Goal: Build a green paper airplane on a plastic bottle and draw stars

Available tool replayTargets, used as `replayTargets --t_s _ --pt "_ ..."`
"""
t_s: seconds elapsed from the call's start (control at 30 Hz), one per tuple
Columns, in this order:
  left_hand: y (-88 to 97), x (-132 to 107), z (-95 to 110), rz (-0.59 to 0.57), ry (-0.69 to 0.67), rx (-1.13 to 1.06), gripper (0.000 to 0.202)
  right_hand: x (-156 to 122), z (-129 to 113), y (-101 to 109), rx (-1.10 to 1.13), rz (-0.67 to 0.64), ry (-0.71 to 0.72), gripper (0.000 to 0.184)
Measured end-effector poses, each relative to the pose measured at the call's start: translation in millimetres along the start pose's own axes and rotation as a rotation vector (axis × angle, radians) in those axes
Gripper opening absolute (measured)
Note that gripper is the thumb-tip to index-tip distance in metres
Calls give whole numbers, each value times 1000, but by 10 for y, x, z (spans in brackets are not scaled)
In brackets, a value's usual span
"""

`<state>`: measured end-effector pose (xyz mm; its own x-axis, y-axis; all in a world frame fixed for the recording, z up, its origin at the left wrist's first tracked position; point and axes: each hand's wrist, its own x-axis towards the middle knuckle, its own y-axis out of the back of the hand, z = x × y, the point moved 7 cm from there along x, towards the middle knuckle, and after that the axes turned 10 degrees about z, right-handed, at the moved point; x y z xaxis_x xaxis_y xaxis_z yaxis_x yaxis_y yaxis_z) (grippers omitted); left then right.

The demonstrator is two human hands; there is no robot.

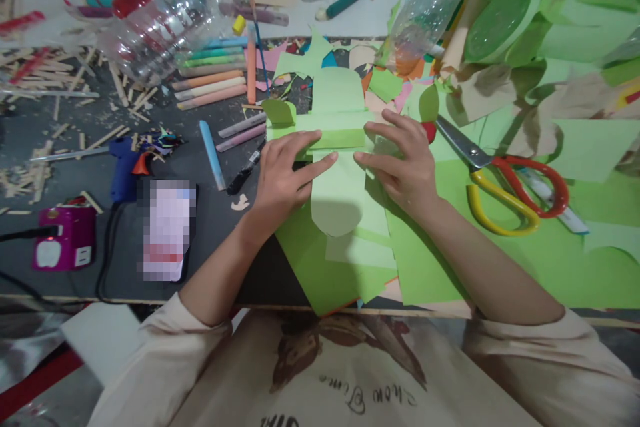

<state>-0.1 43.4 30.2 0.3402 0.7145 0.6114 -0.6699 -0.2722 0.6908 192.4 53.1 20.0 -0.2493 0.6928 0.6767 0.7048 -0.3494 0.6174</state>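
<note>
A light green paper cutout (338, 187) with rounded ends and a folded band across its middle lies in front of me. My left hand (287, 173) has its index finger and thumb on the left end of the band, holding it. My right hand (404, 163) does the same at the right end, thumb and fingertips against the paper. The undersides of the fingers are hidden. Larger green paper sheets (307, 260) lie beneath the cutout. Right of my right hand rest scissors (477, 160) with one red and one yellow handle loop.
To the left are a blue glue gun (125, 170), a phone (167, 230), a purple power adapter (65, 238), a black cutter knife (246, 172) and several markers (213, 80). Plastic bottles (165, 20) and paper scraps lie at the back. Wood sticks (45, 77) are scattered far left.
</note>
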Motion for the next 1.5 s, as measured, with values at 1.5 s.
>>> replayTargets --t_s 1.5 --pt "1060 -177 -756 -398 876 767 25 -51 199 -11 -152 -60 -214 53"
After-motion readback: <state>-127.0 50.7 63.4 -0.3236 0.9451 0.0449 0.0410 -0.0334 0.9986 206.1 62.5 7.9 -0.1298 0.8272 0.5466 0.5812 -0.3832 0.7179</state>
